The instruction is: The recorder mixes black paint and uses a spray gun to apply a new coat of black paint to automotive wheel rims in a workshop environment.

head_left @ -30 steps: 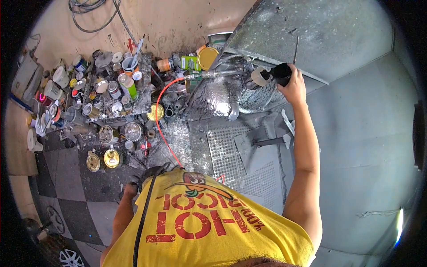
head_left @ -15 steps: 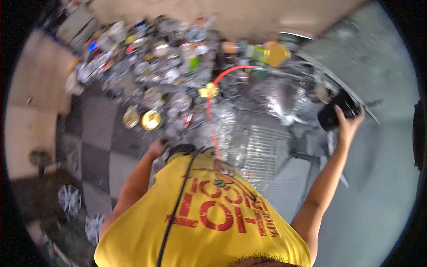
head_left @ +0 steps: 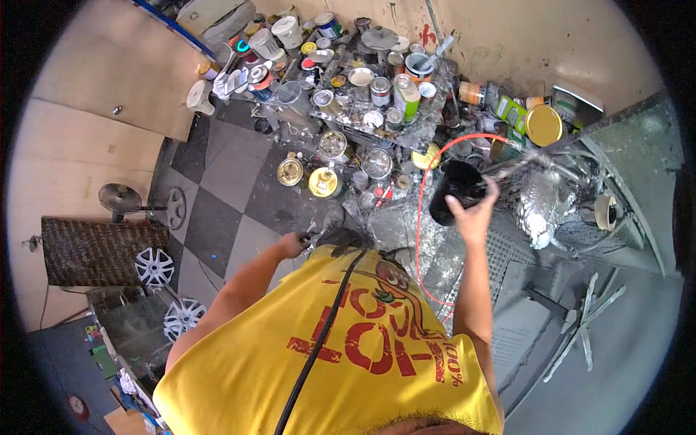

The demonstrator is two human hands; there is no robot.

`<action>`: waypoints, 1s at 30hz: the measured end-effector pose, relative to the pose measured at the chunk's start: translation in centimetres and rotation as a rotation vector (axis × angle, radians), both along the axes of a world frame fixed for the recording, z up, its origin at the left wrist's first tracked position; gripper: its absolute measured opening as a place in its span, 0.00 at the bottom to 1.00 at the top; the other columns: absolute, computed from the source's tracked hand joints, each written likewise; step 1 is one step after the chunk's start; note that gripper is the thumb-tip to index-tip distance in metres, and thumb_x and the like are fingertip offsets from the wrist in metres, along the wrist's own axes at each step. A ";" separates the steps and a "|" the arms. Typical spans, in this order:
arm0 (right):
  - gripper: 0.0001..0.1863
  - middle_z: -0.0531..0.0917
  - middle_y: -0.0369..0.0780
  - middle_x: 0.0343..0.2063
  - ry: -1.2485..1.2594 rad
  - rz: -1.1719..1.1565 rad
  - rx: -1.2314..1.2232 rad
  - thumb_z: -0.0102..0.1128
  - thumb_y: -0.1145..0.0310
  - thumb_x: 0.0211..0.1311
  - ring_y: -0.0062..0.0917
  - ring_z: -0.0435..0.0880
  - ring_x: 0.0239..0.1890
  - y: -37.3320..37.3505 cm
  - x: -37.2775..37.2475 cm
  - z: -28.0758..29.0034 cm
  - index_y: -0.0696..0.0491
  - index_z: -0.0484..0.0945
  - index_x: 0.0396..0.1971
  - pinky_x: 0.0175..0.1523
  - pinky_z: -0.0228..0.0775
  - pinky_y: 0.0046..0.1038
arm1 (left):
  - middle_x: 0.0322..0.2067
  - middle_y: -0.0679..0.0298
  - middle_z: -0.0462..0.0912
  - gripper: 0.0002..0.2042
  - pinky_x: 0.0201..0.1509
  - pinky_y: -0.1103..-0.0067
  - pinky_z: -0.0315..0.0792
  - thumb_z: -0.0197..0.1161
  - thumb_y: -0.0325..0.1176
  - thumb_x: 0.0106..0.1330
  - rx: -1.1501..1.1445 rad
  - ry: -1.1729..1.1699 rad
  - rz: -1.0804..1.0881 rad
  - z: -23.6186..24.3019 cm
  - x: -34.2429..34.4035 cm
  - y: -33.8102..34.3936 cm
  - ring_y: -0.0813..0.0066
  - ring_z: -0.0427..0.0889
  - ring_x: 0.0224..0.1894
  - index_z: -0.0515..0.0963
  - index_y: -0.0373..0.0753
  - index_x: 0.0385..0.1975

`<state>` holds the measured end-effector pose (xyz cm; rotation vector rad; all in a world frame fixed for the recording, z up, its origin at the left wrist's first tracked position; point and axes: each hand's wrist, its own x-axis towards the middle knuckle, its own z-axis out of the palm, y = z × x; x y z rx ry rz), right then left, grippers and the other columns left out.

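Observation:
My right hand [head_left: 475, 214] is wrapped round a black cylindrical container [head_left: 455, 190], thumb on the near side. It is held out in front of me on the right, close to the curve of an orange-red hose [head_left: 423, 217]. My left hand [head_left: 292, 246] is closed low in front of me, just left of my yellow shirt. A small dark thing with a metallic bit shows at its fingers, too little to name. Beyond the hands, a yellow-rimmed can [head_left: 323, 182] and a gold-rimmed can [head_left: 290, 172] stand on the checkered floor.
A paint-spattered table [head_left: 424, 130] crowded with cans, tubs and bottles stands ahead. A silver, foil-like bundle [head_left: 535, 210] lies right of the container. A grey panel [head_left: 631, 152] bounds the right side. A fan [head_left: 119, 199] and wheel covers [head_left: 154, 267] are at left.
My right hand has brought the black container leftward from beside the grey panel to in front of me. The view has turned left. My left hand stays low and closed.

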<state>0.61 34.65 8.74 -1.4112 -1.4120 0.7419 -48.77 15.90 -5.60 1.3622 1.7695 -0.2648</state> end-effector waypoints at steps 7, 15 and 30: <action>0.47 0.76 0.54 0.50 -0.179 0.123 0.008 0.85 0.62 0.36 0.50 0.76 0.55 5.5 -15.5 -6.9 0.56 0.64 0.56 0.62 0.68 0.44 | 0.49 0.48 0.85 0.22 0.59 0.64 0.74 0.63 0.44 0.66 -0.170 -0.037 0.187 -2.4 -8.1 -3.8 0.51 0.83 0.53 0.79 0.40 0.56; 0.48 0.78 0.55 0.49 -0.185 0.098 -0.126 0.86 0.61 0.34 0.53 0.77 0.53 16.6 -32.1 -11.9 0.52 0.64 0.57 0.60 0.68 0.46 | 0.40 0.55 0.86 0.20 0.46 0.73 0.77 0.60 0.37 0.69 -0.010 -0.319 0.673 -5.4 -19.6 -5.4 0.71 0.84 0.38 0.77 0.34 0.57; 0.48 0.68 0.55 0.58 -0.298 -0.078 -0.036 0.87 0.61 0.34 0.52 0.72 0.57 27.7 -42.9 -20.2 0.55 0.64 0.55 0.62 0.68 0.45 | 0.37 0.60 0.85 0.18 0.39 0.75 0.78 0.64 0.33 0.68 -0.170 -0.408 1.263 -2.7 -30.2 -19.0 0.73 0.82 0.32 0.77 0.35 0.56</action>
